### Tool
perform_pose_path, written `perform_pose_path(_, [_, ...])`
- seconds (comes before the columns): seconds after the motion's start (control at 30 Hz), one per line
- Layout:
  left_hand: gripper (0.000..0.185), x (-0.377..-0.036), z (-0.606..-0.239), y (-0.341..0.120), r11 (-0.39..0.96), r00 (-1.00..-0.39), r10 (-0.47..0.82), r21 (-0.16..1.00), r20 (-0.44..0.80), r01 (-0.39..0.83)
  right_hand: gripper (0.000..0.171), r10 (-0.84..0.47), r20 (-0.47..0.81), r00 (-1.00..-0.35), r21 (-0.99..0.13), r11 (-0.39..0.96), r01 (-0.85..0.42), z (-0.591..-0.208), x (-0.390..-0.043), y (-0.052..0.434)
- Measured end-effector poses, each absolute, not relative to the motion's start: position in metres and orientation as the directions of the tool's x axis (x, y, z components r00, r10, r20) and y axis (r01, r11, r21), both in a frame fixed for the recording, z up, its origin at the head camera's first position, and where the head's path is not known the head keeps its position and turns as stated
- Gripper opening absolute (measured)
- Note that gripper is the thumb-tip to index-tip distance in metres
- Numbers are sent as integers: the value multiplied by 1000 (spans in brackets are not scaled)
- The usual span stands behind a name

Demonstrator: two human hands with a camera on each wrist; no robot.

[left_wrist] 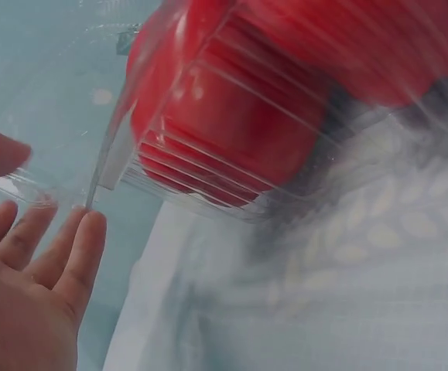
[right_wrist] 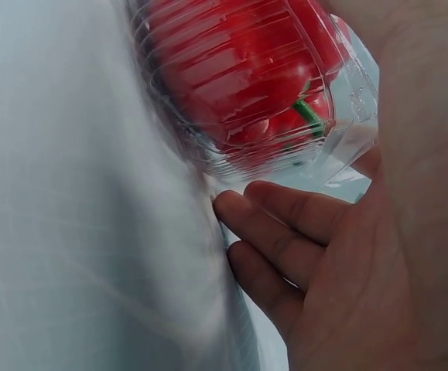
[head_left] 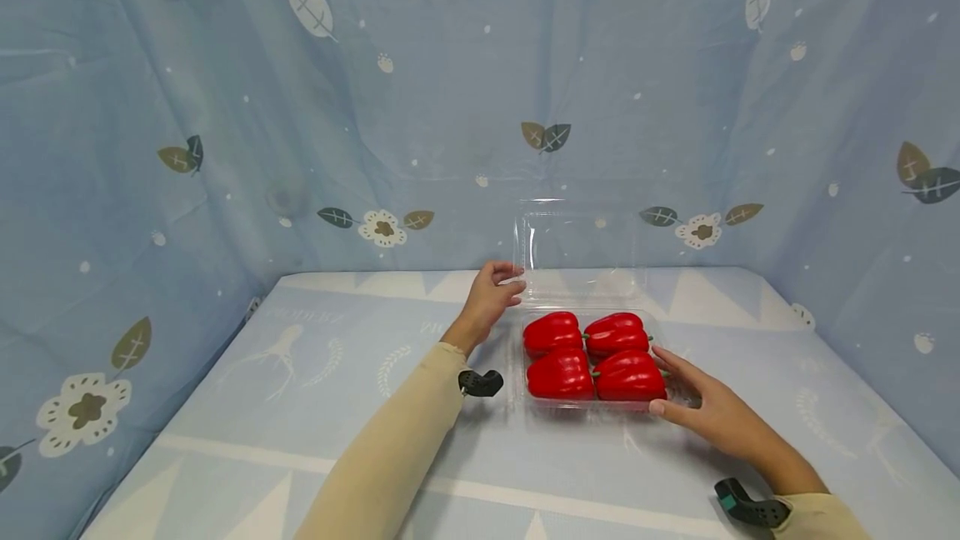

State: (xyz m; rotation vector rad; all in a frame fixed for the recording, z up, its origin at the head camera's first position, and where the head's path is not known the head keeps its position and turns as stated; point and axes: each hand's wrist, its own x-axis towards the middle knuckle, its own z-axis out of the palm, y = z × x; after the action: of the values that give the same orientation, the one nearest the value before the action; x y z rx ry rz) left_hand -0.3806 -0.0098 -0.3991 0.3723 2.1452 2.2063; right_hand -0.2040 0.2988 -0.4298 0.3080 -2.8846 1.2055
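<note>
- On the surface, draped in a pale blue patterned cloth, we have a clear plastic clamshell tray as our landmark; it sits near the middle, towards the back, and its tray lid stands open and upright along the far edge.
- Inside the tray we see four red bell peppers packed two by two, touching each other, their green stems turned towards the middle of the box.
- Our left hand is at the tray's far left corner, where lid meets base. Its fingers are loosely curved and the fingertips lie at the lower left edge of the lid; the left wrist view shows the fingers nearly straight, just at the thin plastic rim, gripping nothing.
- Our right hand lies at the tray's near right side, fingers stretched out flat along the wall, the thumb by the front right corner. The right wrist view shows the fingers relaxed and extended beside the ribbed plastic wall, close under its flange; whether they press it we cannot tell.
- Both hands, then, are released rather than clenched, holding nothing.
- Behind and to both sides of the tray hangs a blue curtain printed with leaves and flowers.
</note>
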Motion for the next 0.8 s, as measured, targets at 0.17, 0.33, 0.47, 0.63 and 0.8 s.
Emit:
perform_pose_path(0.17, [54,-378,-395,-15,-58,-963,225,989,147,137,83,-188,87,-978,-704,683,-194,-429,-204,298])
perform_pose_path(0.33, [52,-374,-392,-19,-66,-953,258,987,157,145,84,-182,71,-981,-701,691,-178,-428,-203,297])
perform_pose_path(0.47, [59,-370,-387,-21,-59,-943,293,987,160,149,84,-173,50,-984,-700,697,-158,-426,-202,296])
perform_pose_path(0.63, [64,-364,-379,-22,-21,-934,323,988,150,152,84,-159,23,-987,-711,692,-129,-425,-202,295])
perform_pose_path(0.8, [68,-362,-373,-28,16,-934,325,986,151,166,83,-168,29,-985,-724,676,-137,-426,-205,292])
